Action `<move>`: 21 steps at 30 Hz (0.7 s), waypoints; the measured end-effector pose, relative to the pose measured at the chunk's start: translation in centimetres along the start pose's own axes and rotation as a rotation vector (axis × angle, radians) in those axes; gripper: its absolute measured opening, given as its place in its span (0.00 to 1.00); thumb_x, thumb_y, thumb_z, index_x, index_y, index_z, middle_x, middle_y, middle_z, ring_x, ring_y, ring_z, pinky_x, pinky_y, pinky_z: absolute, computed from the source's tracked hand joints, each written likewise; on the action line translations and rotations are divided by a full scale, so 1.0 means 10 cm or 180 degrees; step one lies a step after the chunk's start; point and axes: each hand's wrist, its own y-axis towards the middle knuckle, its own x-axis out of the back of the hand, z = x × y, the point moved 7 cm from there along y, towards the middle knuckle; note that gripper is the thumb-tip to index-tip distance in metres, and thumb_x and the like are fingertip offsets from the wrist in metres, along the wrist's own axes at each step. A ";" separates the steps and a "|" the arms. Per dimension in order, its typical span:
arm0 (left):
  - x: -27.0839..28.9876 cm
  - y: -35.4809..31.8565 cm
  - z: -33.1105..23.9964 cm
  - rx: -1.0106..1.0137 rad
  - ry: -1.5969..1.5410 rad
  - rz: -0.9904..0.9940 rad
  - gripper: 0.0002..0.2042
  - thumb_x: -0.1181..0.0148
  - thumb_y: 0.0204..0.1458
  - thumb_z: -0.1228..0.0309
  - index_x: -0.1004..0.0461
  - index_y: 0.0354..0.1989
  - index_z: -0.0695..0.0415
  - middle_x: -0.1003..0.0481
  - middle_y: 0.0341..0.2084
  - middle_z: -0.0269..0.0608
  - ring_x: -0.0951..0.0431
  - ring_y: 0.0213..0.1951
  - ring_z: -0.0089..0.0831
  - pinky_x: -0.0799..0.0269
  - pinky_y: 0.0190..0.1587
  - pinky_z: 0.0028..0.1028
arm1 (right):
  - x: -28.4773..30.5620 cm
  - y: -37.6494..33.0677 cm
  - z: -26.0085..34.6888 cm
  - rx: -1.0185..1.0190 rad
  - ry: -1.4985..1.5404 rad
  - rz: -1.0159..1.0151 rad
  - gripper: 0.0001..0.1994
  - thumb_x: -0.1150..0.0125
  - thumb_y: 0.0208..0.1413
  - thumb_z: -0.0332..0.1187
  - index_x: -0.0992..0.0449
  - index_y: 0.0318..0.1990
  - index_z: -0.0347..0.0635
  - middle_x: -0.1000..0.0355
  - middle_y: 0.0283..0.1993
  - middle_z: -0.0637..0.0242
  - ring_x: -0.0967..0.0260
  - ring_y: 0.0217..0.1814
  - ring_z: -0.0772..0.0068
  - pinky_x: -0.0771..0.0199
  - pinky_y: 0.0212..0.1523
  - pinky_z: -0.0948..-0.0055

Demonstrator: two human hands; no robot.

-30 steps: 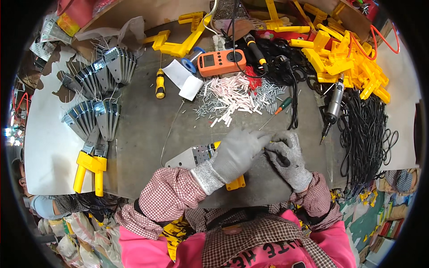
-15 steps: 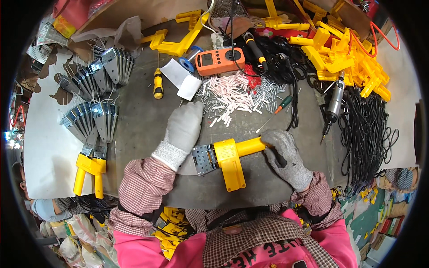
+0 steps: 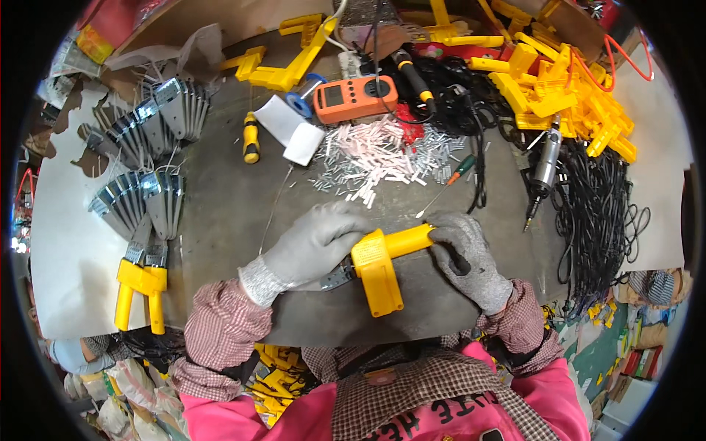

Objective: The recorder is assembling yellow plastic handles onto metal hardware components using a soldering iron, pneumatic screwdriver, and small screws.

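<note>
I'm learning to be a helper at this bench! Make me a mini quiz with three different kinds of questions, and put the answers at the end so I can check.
1. Pick one: what colour is the meter?
A) blue
B) orange
C) green

2. True or false: the left hand is gloved.

3. Which hand is at the right end of the yellow part?

Key:
1. B
2. True
3. The right hand
</note>
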 end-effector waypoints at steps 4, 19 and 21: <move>0.07 -0.22 -0.14 -0.0031 0.1049 0.0092 0.16 0.40 0.53 0.69 0.24 0.50 0.59 0.23 0.44 0.46 0.24 0.47 0.45 0.31 0.51 0.40 | 0.65 -0.15 -0.34 -0.1020 -0.0323 -0.0886 0.22 0.33 0.49 0.24 0.30 0.54 0.40 0.31 0.53 0.51 0.33 0.57 0.46 0.33 0.59 0.57; -0.62 0.37 -0.48 0.0064 0.1285 0.0024 0.20 0.34 0.49 0.60 0.23 0.50 0.52 0.23 0.35 0.45 0.22 0.34 0.45 0.26 0.38 0.41 | 1.34 -0.43 -1.32 -0.2551 0.2379 -0.2026 0.09 0.40 0.59 0.38 0.33 0.32 0.51 0.41 0.23 0.81 0.42 0.23 0.85 0.42 0.23 0.82; -0.65 0.39 -0.43 0.0077 0.1292 0.0023 0.21 0.33 0.48 0.58 0.23 0.50 0.52 0.23 0.34 0.45 0.22 0.34 0.46 0.26 0.37 0.41 | 1.44 -0.20 -1.02 -0.2356 0.2246 -0.2606 0.08 0.42 0.61 0.39 0.32 0.39 0.48 0.38 0.24 0.78 0.39 0.24 0.83 0.38 0.25 0.80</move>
